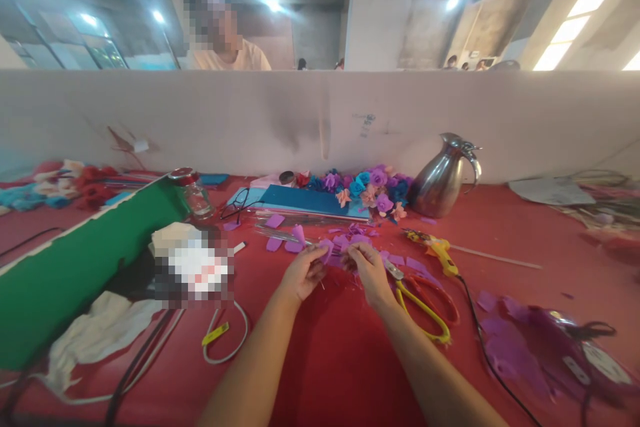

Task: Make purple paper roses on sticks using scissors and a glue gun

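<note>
The left hand is pinching a small purple petal between thumb and fingers, above the red table. The right hand is hovering just beside it, fingertips drawn together; whether they are gripping anything cannot be told. The petal is showing a curved, thin form. Purple pieces are lying around the hands, yellow-handled pliers resting rightward.
</note>
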The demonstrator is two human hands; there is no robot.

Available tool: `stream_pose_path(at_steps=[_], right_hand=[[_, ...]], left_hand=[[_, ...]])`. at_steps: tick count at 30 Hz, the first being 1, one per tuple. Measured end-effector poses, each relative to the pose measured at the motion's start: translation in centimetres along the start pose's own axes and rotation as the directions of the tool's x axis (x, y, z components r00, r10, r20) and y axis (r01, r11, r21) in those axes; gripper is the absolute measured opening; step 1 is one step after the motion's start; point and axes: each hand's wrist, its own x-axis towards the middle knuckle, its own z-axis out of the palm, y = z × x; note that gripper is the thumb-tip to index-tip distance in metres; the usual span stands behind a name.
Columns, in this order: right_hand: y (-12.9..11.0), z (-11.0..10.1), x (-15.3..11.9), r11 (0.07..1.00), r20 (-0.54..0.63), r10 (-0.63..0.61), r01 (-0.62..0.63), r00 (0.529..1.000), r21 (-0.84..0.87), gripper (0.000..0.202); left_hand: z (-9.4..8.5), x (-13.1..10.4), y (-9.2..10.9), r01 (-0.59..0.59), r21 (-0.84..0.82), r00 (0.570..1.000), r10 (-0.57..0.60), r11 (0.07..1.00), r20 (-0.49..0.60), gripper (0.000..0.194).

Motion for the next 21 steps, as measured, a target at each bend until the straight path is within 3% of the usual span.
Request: stream_pose_path(at_steps=[7,10,15,21], right_hand=[[-0.5,-0.2,0.1,1.000,0.035,-0.021,0.022,0.999,-0.012,0.030],[-0.1,0.1,0.0,0.999,0.048,-0.039,0.041,0.998,-0.030,0.032],[0.3,0.2,0.0,0.998,0.057,-0.048,0.050,0.997,-0.033,0.033],[0.6,0.3,-0.1,1.000,0.065,-0.025,0.026,0.998,-0.012,0.033]], left_hand=[[1.2,-0.9,-0.5,-0.107,0.179,0.994,0.104,0.978,0.025,0.029],[1.9,-1.3,-0.5,-0.095,0.223,0.996,0.092,0.970,0.022,0.028],[2.3,-1.4,-0.8,-0.027,0.122,0.999,0.029,0.992,-0.016,0.030],[1.2,-0.6,-1.5,-0.018,0.039,1.000,0.019,0.999,-0.024,0.037]])
